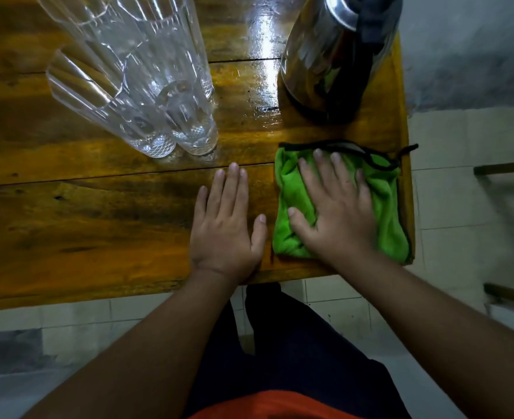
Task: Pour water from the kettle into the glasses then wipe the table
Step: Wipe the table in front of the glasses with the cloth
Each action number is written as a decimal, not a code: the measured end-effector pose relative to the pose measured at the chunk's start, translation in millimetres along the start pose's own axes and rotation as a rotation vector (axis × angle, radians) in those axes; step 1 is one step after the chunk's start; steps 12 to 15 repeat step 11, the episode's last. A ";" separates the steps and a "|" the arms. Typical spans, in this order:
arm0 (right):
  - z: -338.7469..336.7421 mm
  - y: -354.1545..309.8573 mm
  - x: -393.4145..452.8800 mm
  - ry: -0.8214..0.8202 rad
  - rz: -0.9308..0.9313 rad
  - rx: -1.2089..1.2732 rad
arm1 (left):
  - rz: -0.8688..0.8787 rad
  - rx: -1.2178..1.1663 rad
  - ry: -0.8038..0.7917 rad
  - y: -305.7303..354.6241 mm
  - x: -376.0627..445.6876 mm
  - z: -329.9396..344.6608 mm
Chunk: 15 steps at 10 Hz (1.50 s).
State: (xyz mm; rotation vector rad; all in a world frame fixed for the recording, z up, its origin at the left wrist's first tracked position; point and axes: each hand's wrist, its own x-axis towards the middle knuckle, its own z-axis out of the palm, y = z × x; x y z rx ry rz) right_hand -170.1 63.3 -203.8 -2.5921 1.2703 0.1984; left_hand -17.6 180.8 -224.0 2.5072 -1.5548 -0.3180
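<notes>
A steel kettle (334,55) with a black handle stands at the back right of the wooden table (98,225). Several tall clear ribbed glasses (147,86) stand close together at the back left, with some water in their bottoms. A green cloth (382,207) with black trim lies near the table's right front corner. My right hand (337,207) presses flat on the cloth, fingers spread. My left hand (228,225) rests flat on the bare wood just left of the cloth, holding nothing.
A wet, shiny patch (261,86) spreads on the wood between the glasses and the kettle. The table's right edge (407,176) runs close beside the cloth. A tiled floor (461,207) lies beyond it, with dark furniture bars (506,167) at the far right.
</notes>
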 end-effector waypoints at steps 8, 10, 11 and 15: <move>0.9 0.0 -11.3 -0.002 -0.047 -0.014 | 0.003 0.013 0.002 -0.5 -0.8 2.3; -12.1 -7.5 -8.6 -0.073 -0.031 -0.008 | 0.003 -0.017 -0.061 -0.2 3.6 -8.3; -22.3 -11.4 -18.4 -0.105 -0.029 0.003 | -0.015 -0.072 -0.102 2.5 0.7 -22.7; -22.3 -11.4 -18.4 -0.105 -0.029 0.003 | -0.015 -0.072 -0.102 2.5 0.7 -22.7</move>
